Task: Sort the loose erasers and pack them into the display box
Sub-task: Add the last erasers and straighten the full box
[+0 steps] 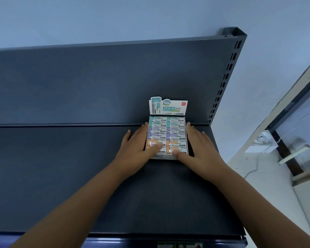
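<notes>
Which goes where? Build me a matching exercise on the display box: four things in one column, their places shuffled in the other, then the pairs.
Things in the display box:
1. teal erasers
2. purple erasers
3. orange erasers
4. header card

Places:
A. front rows, nearest the person
B. upright behind all the rows
C. middle rows
D. back rows, just in front of the card

Pairs: 1-D, 2-C, 3-A, 4-B.
</notes>
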The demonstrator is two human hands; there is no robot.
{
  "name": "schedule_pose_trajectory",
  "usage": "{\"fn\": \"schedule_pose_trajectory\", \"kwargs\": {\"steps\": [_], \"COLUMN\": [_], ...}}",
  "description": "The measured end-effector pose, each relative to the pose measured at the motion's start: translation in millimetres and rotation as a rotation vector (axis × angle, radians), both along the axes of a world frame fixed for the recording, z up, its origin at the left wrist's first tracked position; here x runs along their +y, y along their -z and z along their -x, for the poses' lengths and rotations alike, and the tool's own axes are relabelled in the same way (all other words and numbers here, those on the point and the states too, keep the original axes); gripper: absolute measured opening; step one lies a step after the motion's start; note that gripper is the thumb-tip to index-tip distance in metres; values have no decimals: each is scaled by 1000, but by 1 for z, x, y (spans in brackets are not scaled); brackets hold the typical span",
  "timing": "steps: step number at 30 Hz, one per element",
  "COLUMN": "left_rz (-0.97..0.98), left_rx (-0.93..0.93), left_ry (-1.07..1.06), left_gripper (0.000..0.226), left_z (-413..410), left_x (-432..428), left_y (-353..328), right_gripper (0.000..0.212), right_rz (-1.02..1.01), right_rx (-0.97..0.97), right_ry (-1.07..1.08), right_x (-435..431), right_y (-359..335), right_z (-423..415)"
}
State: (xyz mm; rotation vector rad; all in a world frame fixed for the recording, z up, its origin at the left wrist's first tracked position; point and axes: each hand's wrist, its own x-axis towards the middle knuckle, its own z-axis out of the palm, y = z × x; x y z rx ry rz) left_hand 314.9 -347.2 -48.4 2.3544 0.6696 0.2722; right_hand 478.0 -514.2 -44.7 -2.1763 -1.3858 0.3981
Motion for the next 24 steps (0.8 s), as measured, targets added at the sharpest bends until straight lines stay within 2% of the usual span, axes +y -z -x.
{"fn": "schedule_pose_trajectory", "kwargs": {"steps": [2, 4, 6, 7, 11, 12, 14, 16, 19, 21, 24], "left_rz": [142, 457, 775, 856, 843, 846, 857, 844, 788, 764, 737], "left_rx": [-55, -241, -458, -512, -561, -559, -532, -569, -617, -627, -619], "left_ry": [-121, -317, -402, -406, -425, -446, -447, -432, -428, -391, -319], "left_gripper": [70, 75, 61, 55, 69, 75, 86, 74, 33, 24, 21], "left_z": [-1, -9, -21, -28, -36, -38, -38, -40, -38, -37, -37], "left_x": [0, -7, -17, -22, -32, -29, -26, -28, -31, -34, -36], "left_y": [2, -3, -7, -11, -14, -8, -5, -6, -7, -12, -20], "right_gripper": [51, 34, 31, 33, 56, 57, 45, 38, 49, 59, 55], "right_rz": [-186, -344, -442, -485, -549, -559, -593, -610, -573, -542, -538], "right_rx": [385, 757, 859, 893, 910, 883, 828, 793, 677, 622, 620], "right_ry": [76, 160, 215, 238, 221, 215, 195, 179, 214, 238, 252], "right_x": [1, 11, 19, 21, 21, 20, 19, 19, 22, 24, 26], "right_y": [-11, -15, -14, -12, -2, -2, -3, -2, 0, 1, 0], "right_z": [9, 17, 28, 33, 41, 40, 39, 39, 42, 43, 39]}}
